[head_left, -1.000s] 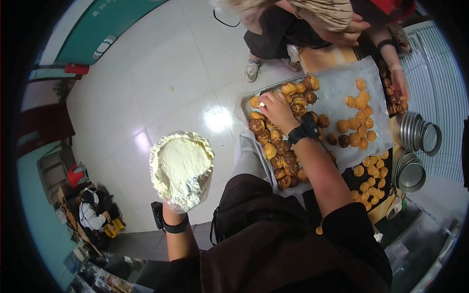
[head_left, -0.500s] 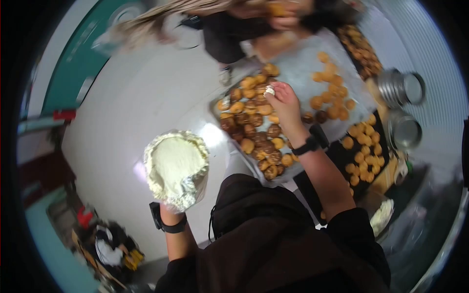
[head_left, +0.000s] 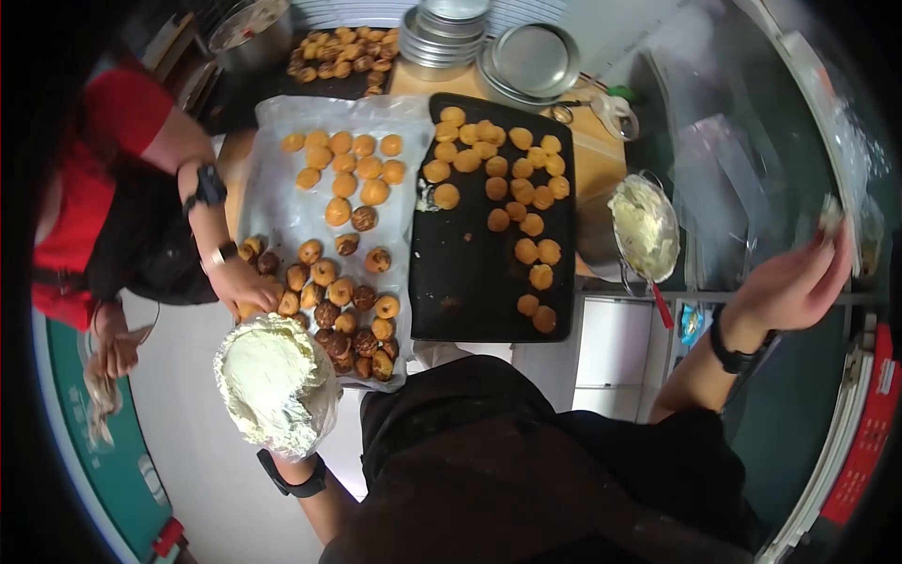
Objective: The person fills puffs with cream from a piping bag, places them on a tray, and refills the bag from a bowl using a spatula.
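A clear plastic bag heaped with pale cream is held up on the left by my left hand, which is mostly hidden under the bag. Its fingers do not show. My right hand is raised far to the right, away from the trays. The fingertips are pinched on a small whitish lump, too blurred to name exactly. Just beyond the bag, filled and chocolate-topped cream puffs crowd the near end of a paper-lined tray.
A black tray holds golden puffs. Behind it stand round metal tins. A pot of cream with a red-handled tool sits right. On the left, a co-worker in red reaches a hand among the puffs.
The view has swung right, toward the trays. My right hand has gone from above the puffs to the far right. My left hand still carries the bag of cream.
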{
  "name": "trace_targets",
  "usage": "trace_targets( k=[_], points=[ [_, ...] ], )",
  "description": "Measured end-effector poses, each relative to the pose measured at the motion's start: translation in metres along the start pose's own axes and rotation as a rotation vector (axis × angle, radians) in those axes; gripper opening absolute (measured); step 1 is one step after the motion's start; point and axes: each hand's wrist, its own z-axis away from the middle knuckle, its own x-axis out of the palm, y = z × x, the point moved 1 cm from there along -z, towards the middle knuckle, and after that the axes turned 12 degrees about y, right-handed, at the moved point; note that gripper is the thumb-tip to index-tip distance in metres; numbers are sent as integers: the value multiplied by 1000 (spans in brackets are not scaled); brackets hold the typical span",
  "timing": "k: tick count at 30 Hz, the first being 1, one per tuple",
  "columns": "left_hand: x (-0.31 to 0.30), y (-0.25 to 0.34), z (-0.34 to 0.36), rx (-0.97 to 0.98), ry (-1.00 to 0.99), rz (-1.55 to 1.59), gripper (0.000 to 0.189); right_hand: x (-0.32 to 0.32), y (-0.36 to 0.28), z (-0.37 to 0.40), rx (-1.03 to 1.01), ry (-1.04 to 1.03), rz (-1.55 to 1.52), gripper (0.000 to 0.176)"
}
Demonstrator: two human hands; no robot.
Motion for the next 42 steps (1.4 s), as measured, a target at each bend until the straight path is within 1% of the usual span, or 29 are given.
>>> trace_targets(
  k=[2, 3, 4, 6, 8, 9, 11, 12, 13, 14, 16, 18, 20, 22, 24, 25, 26, 28, 30, 31, 32, 34, 35, 36, 38, 39, 40, 41, 42],
  points=[
    [27, 9, 0, -15, -70, -77, 55, -63, 69, 33, -470, -453, 790, 30],
    [42, 14, -2, -42, -80, -82, 55, -100, 121, 90, -77, -791, 974, 31],
    [53, 18, -4, -68, -68, -80, 55, -103, 162, 140, 329, -1147, 1088, 31],
    [75, 26, -10, -117, -89, -65, 56, -89, 131, 142, 284, -1023, 858, 32],
    [95, 29, -9, -184, -118, -53, 56, -58, 102, 123, 386, -913, 725, 30],
    [108, 28, -10, -214, -135, -29, 56, -39, 85, 121, 445, -883, 554, 29],
    [133, 26, -11, -270, -166, 57, 57, -7, 47, 137, 728, -1033, 168, 33],
    [142, 25, -11, -303, -174, 102, 57, 8, 17, 140, 773, -1200, 0, 40],
    [152, 22, -11, -332, -183, 158, 57, 18, -5, 158, 776, -1296, -275, 50],
    [160, 21, -9, -358, -191, 198, 57, 30, -34, 162, 853, -1451, -368, 59],
    [174, 16, -6, -396, -202, 264, 58, 42, -67, 182, 897, -1559, -614, 74],
    [183, 14, 0, -415, -202, 290, 58, 50, -85, 200, 832, -1544, -682, 74],
    [189, 12, 4, -413, -196, 276, 59, 56, -93, 213, 1392, -1433, -936, 67],
    [192, 13, 9, -396, -190, 246, 59, 52, -94, 228, 1409, -1408, -1019, 64],
    [192, 17, 13, -361, -174, 183, 60, 46, -96, 232, 1694, -1116, -981, 62],
    [191, 21, 14, -340, -166, 150, 60, 52, -97, 233, 2031, -927, -918, 69],
    [190, 25, 16, -311, -160, 107, 60, 58, -94, 230, 2030, -939, -924, 69],
    [188, 31, 19, -281, -144, 73, 61, 70, -86, 214, 1590, -822, -1029, 82],
    [189, 38, 21, 206, -328, -559, 73, 73, -91, 203, 1517, -759, -1031, 85],
    [189, 38, 18, 186, -304, -615, 89, 75, -93, 197, 1441, -689, -1027, 88],
    [191, 40, 17, 187, -305, -611, 89, 75, -95, 193, 1438, -691, -1026, 88],
    [199, 47, 16, 245, -210, -292, 95, 75, -100, 187, 1836, -501, -1091, 84],
    [199, 48, 15, 259, -161, -329, 101, 78, -101, 183, 1817, -455, -1102, 73],
    [200, 44, 16, 260, -160, -329, 101, 76, -99, 183, 1817, -456, -1104, 73],
    [198, 33, 19, 300, -69, -101, 99, 69, -89, 186, 1509, -657, -925, 61],
    [196, 33, 18, 298, -71, -101, 99, 73, -80, 192, 1294, -777, -867, 46],
    [192, 33, 16, 209, -38, -89, 93, 72, -74, 188, 1293, -775, -865, 46],
    [187, 34, 14, 120, -4, -78, 86, 71, -69, 183, 992, -888, -737, 44],
    [183, 35, 9, 119, -4, -77, 86, 70, -68, 181, 689, -979, -603, 41]
  ],
)
